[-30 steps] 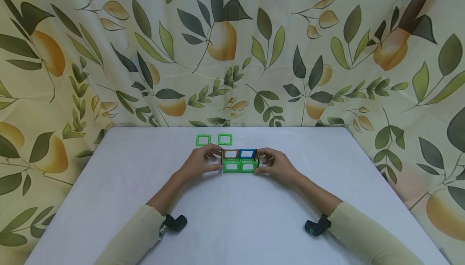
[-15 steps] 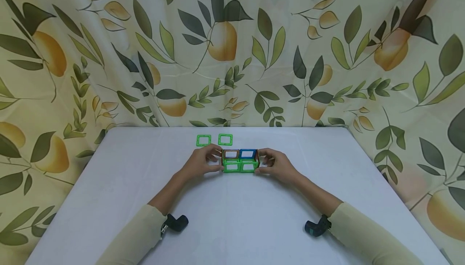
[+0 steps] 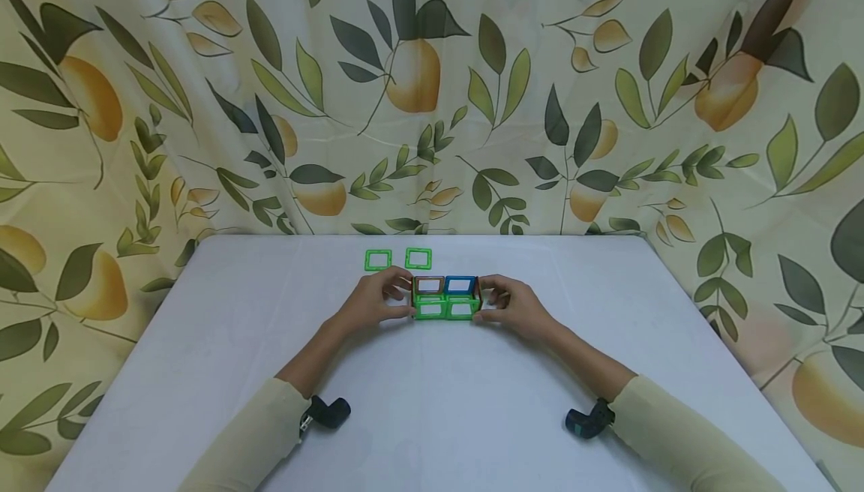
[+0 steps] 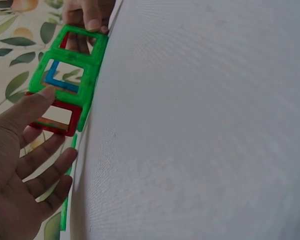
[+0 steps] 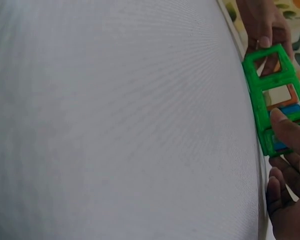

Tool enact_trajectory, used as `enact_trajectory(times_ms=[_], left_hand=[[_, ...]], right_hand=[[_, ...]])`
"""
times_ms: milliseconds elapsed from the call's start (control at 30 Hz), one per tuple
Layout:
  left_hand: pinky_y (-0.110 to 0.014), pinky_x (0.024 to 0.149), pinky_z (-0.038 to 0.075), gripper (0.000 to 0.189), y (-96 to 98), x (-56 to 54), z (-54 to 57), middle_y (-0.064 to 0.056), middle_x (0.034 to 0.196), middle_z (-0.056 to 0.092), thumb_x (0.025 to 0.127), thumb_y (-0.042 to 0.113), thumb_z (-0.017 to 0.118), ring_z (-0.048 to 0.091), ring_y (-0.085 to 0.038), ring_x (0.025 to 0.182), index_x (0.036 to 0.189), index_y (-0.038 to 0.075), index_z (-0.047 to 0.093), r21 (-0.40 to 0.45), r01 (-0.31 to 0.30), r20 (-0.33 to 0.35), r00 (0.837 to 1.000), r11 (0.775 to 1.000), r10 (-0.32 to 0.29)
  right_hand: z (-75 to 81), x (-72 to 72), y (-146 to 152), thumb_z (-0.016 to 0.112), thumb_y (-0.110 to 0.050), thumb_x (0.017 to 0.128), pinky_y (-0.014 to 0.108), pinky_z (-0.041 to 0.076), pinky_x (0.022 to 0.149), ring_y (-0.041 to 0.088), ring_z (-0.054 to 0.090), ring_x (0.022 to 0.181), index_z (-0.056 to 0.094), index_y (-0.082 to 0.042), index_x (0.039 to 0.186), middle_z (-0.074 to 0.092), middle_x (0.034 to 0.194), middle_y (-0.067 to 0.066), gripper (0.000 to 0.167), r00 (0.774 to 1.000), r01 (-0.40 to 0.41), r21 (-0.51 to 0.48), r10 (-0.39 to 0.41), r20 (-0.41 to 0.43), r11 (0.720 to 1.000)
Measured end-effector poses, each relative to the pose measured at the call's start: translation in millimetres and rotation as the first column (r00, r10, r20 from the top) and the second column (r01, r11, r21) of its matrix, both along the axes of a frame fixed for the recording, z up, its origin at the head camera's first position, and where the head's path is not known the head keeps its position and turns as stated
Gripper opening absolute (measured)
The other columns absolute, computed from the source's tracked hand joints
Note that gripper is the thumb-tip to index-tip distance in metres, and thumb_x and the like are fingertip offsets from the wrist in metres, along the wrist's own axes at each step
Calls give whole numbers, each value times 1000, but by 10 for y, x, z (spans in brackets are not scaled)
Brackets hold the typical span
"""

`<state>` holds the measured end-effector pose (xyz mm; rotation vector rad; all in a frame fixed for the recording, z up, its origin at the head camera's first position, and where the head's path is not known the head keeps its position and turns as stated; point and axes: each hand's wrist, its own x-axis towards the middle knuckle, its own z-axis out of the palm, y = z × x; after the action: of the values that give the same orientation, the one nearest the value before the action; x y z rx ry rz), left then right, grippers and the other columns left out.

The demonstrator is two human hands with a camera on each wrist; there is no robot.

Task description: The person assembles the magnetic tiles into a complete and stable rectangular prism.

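Observation:
An open-topped box of magnetic tiles point(image 3: 447, 299) stands on the table, with green tiles in front and orange and blue ones behind. A red tile point(image 4: 54, 119) forms its left end. My left hand point(image 3: 370, 299) grips that end, thumb at the front corner and fingers toward the back. At the opposite end my right hand point(image 3: 516, 304) holds the box the same way, its thumb point(image 5: 285, 127) against the green front corner. Beyond the box lie two loose green square tiles, the left one point(image 3: 367, 260) and the right one point(image 3: 408, 259), near my left fingertips.
A white cloth covers the table point(image 3: 432, 409), whose far edge runs just past the loose tiles. Behind it hangs a curtain point(image 3: 432, 154) with a fruit and leaf print. Black wrist cameras sit on the left cuff point(image 3: 327, 412) and right cuff point(image 3: 589, 420).

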<state>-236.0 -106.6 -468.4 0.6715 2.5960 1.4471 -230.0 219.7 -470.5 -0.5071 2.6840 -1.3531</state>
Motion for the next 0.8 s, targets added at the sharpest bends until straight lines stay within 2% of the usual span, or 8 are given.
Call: enact_trajectory(times_ms=[300,533,667,800], left_hand=[[-39,94,57,56,-1,7,4,-6,124,72,84,15,90,71,-22,105,133,10,64,10,7,-7,1000,1000,-7],[-41,99,54,66,-25,-7,16,-8,129,69,82,10,91,66,-25,112,140,11,61,-83,17,-23,1000,996,-19],[-43,102,52,67,-64,-36,32,-10,134,66,83,10,90,63,-28,118,143,9,60,-124,-10,-54,999,992,3],[-45,103,50,64,-111,-100,23,-13,135,65,84,12,90,60,-30,120,141,8,61,-122,-67,-111,992,990,54]], right_hand=[[-8,-6,5,95,-18,79,31,51,78,24,60,88,68,-5,134,66,99,6,63,1000,-1,6,1,-2,1000],[-19,-10,12,95,-18,79,30,51,77,24,59,88,68,-5,134,66,99,7,63,1000,-6,-5,6,-5,1000],[-28,-17,11,95,-18,79,30,50,76,24,59,87,68,-5,134,65,99,7,63,1000,-8,-4,8,-6,1000],[-39,-19,16,95,-17,79,29,50,75,24,58,87,68,-5,134,65,98,7,62,1000,-7,-6,7,-9,1000]])
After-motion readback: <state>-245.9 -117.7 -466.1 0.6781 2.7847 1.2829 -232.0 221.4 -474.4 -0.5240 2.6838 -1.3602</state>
